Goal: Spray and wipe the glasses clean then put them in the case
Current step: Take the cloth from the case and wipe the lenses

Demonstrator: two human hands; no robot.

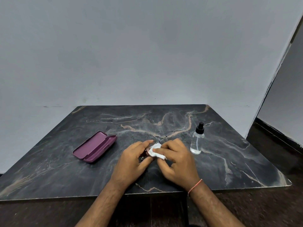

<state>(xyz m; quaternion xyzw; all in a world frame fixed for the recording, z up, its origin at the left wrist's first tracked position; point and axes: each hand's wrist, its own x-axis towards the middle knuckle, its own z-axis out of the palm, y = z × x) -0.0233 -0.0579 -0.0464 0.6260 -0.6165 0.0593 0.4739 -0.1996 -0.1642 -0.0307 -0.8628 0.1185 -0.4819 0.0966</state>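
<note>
Thin dark-framed glasses (162,138) are held over the middle of the dark marble table (65,169), mostly hidden by my hands. My left hand (134,158) grips the frame from the left. My right hand (175,158) presses a small white cloth (156,150) against a lens. A purple glasses case (95,146) lies open on the table to the left of my hands. A clear spray bottle (197,140) with a black nozzle stands upright just right of my right hand.
The table backs onto a plain pale wall (147,54). Its front edge runs just under my wrists, with dark floor (270,208) below and to the right. A thin orange thread circles my right wrist.
</note>
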